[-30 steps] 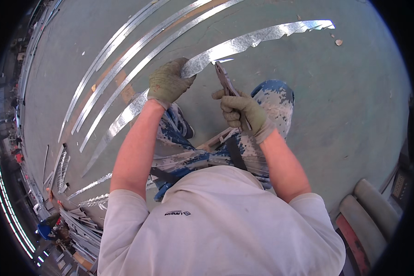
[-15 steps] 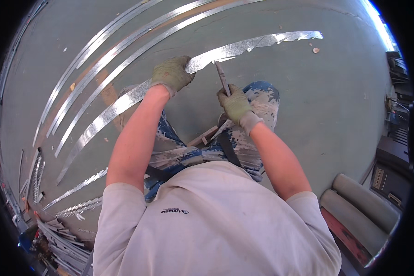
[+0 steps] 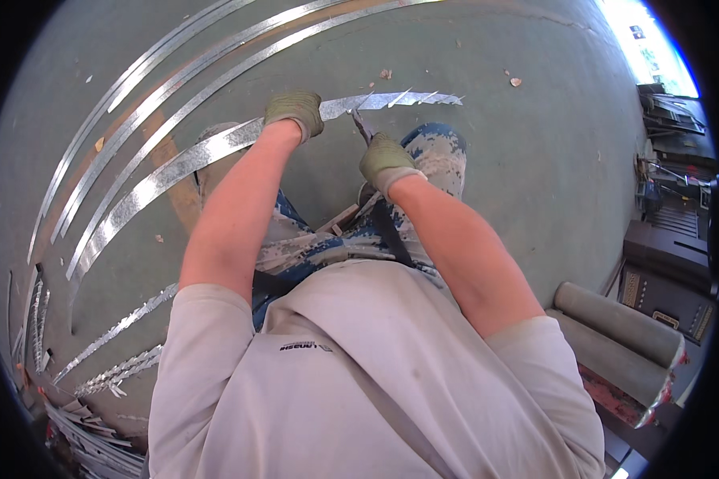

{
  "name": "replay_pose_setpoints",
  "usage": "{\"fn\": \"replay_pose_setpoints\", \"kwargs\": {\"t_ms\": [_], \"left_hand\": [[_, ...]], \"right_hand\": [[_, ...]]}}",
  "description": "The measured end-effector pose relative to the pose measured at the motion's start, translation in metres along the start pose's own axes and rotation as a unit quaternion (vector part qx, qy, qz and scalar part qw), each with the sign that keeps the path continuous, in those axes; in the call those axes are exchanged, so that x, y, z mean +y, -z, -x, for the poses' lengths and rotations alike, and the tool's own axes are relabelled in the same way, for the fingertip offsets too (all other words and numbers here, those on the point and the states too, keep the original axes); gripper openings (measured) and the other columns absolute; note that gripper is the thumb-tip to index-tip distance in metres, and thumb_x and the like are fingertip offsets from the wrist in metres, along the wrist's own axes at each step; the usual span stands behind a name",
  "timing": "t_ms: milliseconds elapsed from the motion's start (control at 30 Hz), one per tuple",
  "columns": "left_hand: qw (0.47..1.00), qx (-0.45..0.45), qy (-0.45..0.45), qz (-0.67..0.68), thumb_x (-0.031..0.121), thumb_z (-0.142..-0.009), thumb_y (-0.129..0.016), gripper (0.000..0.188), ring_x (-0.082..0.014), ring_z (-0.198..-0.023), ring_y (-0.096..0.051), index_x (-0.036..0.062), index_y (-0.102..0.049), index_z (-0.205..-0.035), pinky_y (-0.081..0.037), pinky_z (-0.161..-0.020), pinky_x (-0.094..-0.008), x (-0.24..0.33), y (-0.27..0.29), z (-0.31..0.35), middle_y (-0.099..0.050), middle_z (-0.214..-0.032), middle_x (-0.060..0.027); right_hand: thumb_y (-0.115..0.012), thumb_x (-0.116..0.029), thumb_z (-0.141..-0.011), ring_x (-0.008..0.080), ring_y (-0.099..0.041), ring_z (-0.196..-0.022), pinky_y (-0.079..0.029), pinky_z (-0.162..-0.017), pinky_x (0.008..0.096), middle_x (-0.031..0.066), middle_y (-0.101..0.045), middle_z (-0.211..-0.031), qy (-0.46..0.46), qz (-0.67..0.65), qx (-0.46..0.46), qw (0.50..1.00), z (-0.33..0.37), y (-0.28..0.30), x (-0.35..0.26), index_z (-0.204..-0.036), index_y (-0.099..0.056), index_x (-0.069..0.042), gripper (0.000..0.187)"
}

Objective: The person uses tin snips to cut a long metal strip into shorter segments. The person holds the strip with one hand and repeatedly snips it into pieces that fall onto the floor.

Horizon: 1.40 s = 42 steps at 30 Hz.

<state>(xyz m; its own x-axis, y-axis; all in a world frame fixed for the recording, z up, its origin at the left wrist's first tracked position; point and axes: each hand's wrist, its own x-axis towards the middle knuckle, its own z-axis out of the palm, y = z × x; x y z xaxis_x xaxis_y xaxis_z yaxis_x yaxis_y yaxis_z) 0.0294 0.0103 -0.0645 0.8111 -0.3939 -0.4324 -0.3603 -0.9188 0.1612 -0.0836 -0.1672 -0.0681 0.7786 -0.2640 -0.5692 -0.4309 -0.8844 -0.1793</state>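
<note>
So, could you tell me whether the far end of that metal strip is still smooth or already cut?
Already cut: the metal strip shows jagged slits along its far end.

You stand on a green floor; long metal strips, cut scraps and rolls lie on it.

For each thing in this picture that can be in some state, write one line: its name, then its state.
Left hand: gloved, gripping the metal strip.
Right hand: gloved, closed on the snips.
Snips: blades at the strip's edge.
Metal strip: held off the floor, its far end cut into slanted notches.
Long strips: lying flat on the floor.
Rolls: rolled up, lying side by side.
</note>
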Motion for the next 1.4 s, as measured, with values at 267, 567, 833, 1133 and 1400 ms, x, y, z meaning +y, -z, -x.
{"fn": "replay_pose_setpoints", "kwargs": {"t_ms": [267, 567, 833, 1133, 1400], "left_hand": [[1.000, 0.011, 0.004, 0.025, 0.037, -0.084, -0.076, 0.047, -0.0333, -0.120, -0.071, 0.0152, -0.074, -0.126, -0.058, -0.099, -0.0478, 0.003, 0.007, 0.010, -0.075, -0.128, -0.0135], [0.996, 0.067, -0.004, -0.052, 0.040, -0.081, -0.083, 0.070, -0.0350, -0.124, -0.066, 0.0101, -0.060, -0.140, -0.052, -0.106, -0.0467, -0.019, 0.050, 0.071, -0.072, -0.129, -0.0164], [0.990, 0.134, 0.041, -0.030, 0.035, -0.087, -0.079, 0.040, -0.0365, -0.112, -0.069, 0.0106, -0.071, -0.118, -0.054, -0.097, -0.0477, -0.055, 0.029, 0.090, -0.074, -0.111, -0.0155], [0.978, 0.200, -0.021, 0.051, 0.038, -0.091, -0.077, 0.047, -0.0366, -0.110, -0.073, 0.0072, -0.069, -0.125, -0.057, -0.095, -0.0472, -0.001, 0.061, 0.058, -0.075, -0.109, -0.0182], [0.988, 0.117, 0.012, 0.099, 0.033, -0.087, -0.074, 0.036, -0.0367, -0.114, -0.071, 0.0110, -0.074, -0.116, -0.056, -0.097, -0.0484, 0.015, 0.042, 0.034, -0.075, -0.119, -0.0152]], "right_hand": [[-0.058, -0.019, -0.096, 0.0450, -0.065, -0.129, -0.051, -0.111, 0.0504, 0.0318, -0.066, -0.138, -0.026, -0.026, -0.019, 0.999, 0.001, 0.000, -0.001, -0.139, -0.061, -0.001, 0.047], [-0.060, -0.021, -0.096, 0.0429, -0.064, -0.132, -0.050, -0.111, 0.0512, 0.0277, -0.067, -0.139, -0.022, -0.073, -0.020, 0.997, 0.003, 0.012, 0.006, -0.139, -0.061, -0.002, 0.048], [-0.060, -0.025, -0.096, 0.0427, -0.066, -0.128, -0.052, -0.108, 0.0528, 0.0272, -0.069, -0.136, 0.040, -0.103, 0.031, 0.993, -0.011, 0.026, 0.018, -0.137, -0.062, -0.005, 0.045], [-0.062, -0.025, -0.096, 0.0424, -0.067, -0.125, -0.053, -0.106, 0.0518, 0.0208, -0.069, -0.137, 0.028, -0.100, 0.131, 0.986, -0.037, 0.084, 0.066, -0.138, -0.063, -0.012, 0.044], [-0.062, -0.022, -0.096, 0.0418, -0.067, -0.126, -0.053, -0.108, 0.0502, 0.0227, -0.071, -0.133, 0.006, -0.046, 0.094, 0.995, -0.038, 0.081, 0.091, -0.132, -0.067, -0.008, 0.039]]}}
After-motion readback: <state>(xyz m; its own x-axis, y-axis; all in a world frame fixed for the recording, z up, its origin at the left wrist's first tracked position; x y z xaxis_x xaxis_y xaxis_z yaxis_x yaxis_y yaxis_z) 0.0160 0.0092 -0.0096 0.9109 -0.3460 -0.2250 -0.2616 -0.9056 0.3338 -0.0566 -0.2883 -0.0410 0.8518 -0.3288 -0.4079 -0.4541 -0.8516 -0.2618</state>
